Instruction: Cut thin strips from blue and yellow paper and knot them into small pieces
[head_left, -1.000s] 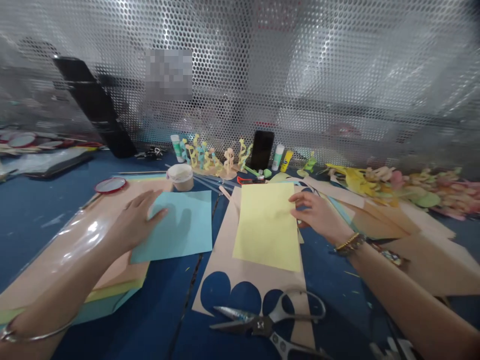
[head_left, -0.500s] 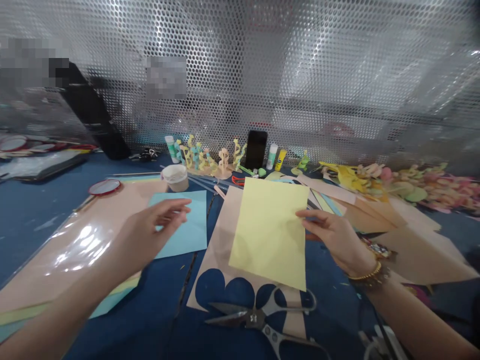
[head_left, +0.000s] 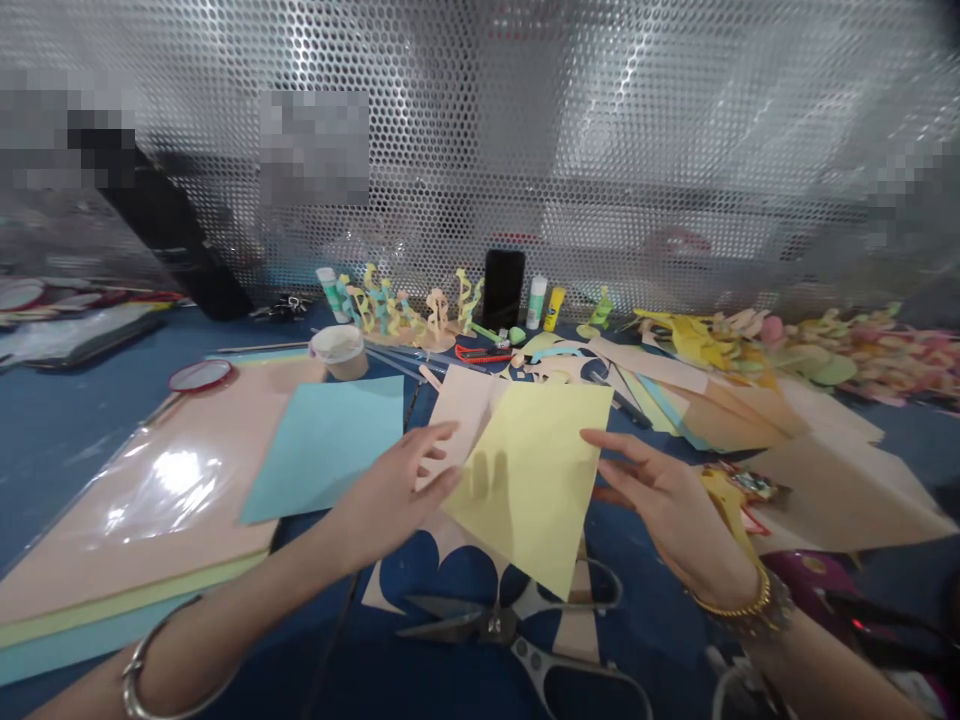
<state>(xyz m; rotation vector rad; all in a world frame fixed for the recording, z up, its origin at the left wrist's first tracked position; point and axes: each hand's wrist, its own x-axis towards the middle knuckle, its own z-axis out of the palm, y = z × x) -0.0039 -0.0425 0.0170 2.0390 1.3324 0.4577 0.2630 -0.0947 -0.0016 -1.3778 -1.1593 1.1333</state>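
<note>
A pale yellow sheet of paper [head_left: 536, 470] is tilted above the table, its right edge held between the fingers of my right hand [head_left: 652, 505]. My left hand [head_left: 401, 485] is at the sheet's left edge, fingers apart; whether the fingertips touch the paper I cannot tell. Beneath the yellow sheet lies a pale pink sheet [head_left: 457, 400] with rounded cut-outs along its near side. Grey-handled scissors [head_left: 491, 625] lie in front, blades pointing left. To the left, a light blue sheet [head_left: 330, 440] rests partly on a plastic-wrapped paper stack [head_left: 217, 510].
A white tub [head_left: 341, 355], glue sticks [head_left: 536, 302] and a dark phone [head_left: 504, 290] stand toward the back. Small paper figures [head_left: 375, 305] are beside them. Paper sheets [head_left: 840, 490] and paper flowers [head_left: 885, 370] cover the right. A perforated metal panel [head_left: 450, 130] rises behind.
My left hand has moved right, from over the light blue sheet to the yellow sheet's left edge. The yellow sheet has shifted and turned slightly, with my right hand still at its right edge.
</note>
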